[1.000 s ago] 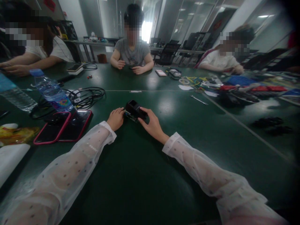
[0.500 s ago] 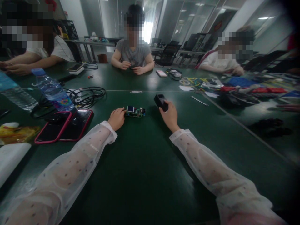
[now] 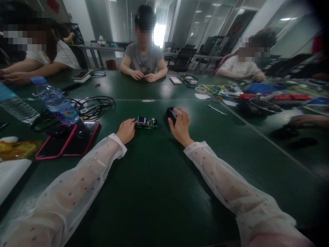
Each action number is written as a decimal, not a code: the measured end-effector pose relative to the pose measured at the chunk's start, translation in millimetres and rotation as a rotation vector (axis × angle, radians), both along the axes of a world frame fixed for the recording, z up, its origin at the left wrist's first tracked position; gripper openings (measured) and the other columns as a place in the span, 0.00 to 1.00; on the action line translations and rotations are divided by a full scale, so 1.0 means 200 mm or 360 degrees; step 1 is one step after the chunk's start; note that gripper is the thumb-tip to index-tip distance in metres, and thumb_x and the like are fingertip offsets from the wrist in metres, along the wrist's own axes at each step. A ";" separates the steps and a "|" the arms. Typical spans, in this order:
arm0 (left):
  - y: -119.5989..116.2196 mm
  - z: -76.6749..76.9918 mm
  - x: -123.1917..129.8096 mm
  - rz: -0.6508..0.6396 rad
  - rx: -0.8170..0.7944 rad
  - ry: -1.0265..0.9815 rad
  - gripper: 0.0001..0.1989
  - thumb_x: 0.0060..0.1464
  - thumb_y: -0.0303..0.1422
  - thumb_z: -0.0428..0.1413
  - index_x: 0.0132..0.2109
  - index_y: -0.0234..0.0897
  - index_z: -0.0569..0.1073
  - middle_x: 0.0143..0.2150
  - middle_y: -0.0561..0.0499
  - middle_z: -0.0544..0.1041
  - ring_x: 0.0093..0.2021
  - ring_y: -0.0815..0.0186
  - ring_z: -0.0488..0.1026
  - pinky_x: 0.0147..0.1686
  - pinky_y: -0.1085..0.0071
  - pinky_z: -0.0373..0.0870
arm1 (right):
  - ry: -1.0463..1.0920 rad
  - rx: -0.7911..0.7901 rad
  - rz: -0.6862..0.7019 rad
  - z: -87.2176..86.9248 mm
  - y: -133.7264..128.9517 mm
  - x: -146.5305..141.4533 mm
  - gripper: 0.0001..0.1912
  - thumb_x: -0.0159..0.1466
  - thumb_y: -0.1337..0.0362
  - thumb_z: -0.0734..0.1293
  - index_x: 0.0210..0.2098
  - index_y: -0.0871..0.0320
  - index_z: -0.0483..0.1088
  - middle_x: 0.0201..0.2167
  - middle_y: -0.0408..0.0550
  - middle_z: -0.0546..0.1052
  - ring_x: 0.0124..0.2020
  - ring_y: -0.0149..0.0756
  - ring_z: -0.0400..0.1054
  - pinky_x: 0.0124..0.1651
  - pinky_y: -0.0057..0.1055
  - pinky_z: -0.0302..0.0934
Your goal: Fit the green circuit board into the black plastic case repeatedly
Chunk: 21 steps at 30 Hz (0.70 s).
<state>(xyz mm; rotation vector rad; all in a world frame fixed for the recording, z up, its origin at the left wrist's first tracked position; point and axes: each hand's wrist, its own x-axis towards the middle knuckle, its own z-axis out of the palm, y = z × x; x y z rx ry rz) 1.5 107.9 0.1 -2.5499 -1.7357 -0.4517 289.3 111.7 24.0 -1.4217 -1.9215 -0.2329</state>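
A small green circuit board [image 3: 147,122] with a little screen lies on the dark green table [image 3: 154,178]. My left hand [image 3: 126,130] rests at the board's left end, fingertips at its edge and fingers together. To the right of the board is a black box [image 3: 171,114], which looks to be down on the table. My right hand [image 3: 180,126] is around the box's right side, thumb in front and fingers over the top, partly hiding it.
Bottles [image 3: 55,99], black cables [image 3: 100,104] and two red-edged phones [image 3: 81,139] are on the left. A wrench [image 3: 217,109] and a pile of cables and bags [image 3: 272,97] are on the right. Several people sit around the table; one's hand [image 3: 308,120] is at the right edge.
The black box has come down and tilts less; the fingers of my right hand have moved up over its top. Another person's hand has come in at the right edge.
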 end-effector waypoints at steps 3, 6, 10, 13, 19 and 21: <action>0.00 0.00 0.00 0.0008 0.0001 -0.0001 0.22 0.62 0.27 0.41 0.61 0.31 0.66 0.65 0.41 0.64 0.66 0.54 0.60 0.64 0.51 0.57 | -0.0166 -0.0074 0.0438 0.02 -0.04 -0.05 0.28 0.70 0.55 0.56 0.67 0.50 0.46 0.68 0.54 0.54 0.68 0.49 0.48 0.66 0.53 0.49; -0.01 0.01 0.01 0.0013 0.0014 -0.0013 0.22 0.62 0.27 0.41 0.60 0.31 0.66 0.65 0.41 0.65 0.65 0.54 0.60 0.64 0.52 0.58 | -0.0323 -0.0188 0.0738 0.03 -0.06 -0.07 0.28 0.69 0.55 0.58 0.67 0.48 0.50 0.68 0.50 0.55 0.68 0.48 0.48 0.66 0.52 0.49; -0.01 0.00 0.01 0.0005 0.0011 -0.0037 0.22 0.62 0.27 0.41 0.60 0.31 0.67 0.65 0.40 0.65 0.66 0.53 0.60 0.64 0.51 0.58 | -0.0304 -0.0236 0.0782 0.03 -0.07 -0.08 0.25 0.68 0.55 0.60 0.64 0.49 0.57 0.64 0.51 0.62 0.66 0.50 0.53 0.64 0.54 0.52; 0.00 0.00 0.00 -0.0001 0.0016 -0.0053 0.22 0.62 0.26 0.41 0.61 0.33 0.67 0.65 0.41 0.65 0.66 0.54 0.60 0.64 0.51 0.57 | -0.0270 -0.0226 0.0795 0.04 -0.07 -0.08 0.22 0.68 0.55 0.60 0.60 0.52 0.62 0.59 0.52 0.68 0.63 0.49 0.58 0.62 0.54 0.55; 0.01 -0.01 0.00 0.0002 0.0004 -0.0071 0.22 0.62 0.27 0.41 0.61 0.30 0.65 0.65 0.39 0.65 0.65 0.53 0.60 0.64 0.51 0.57 | -0.0240 -0.0211 0.0879 0.07 -0.14 -0.12 0.20 0.70 0.55 0.58 0.56 0.56 0.67 0.54 0.53 0.74 0.57 0.45 0.65 0.57 0.48 0.60; 0.01 -0.01 0.00 0.0001 0.0008 -0.0085 0.22 0.62 0.27 0.41 0.61 0.29 0.64 0.64 0.38 0.65 0.65 0.53 0.60 0.63 0.51 0.57 | -0.0230 -0.0222 0.0903 0.07 -0.15 -0.14 0.20 0.69 0.54 0.60 0.56 0.56 0.67 0.54 0.53 0.74 0.57 0.46 0.65 0.56 0.49 0.61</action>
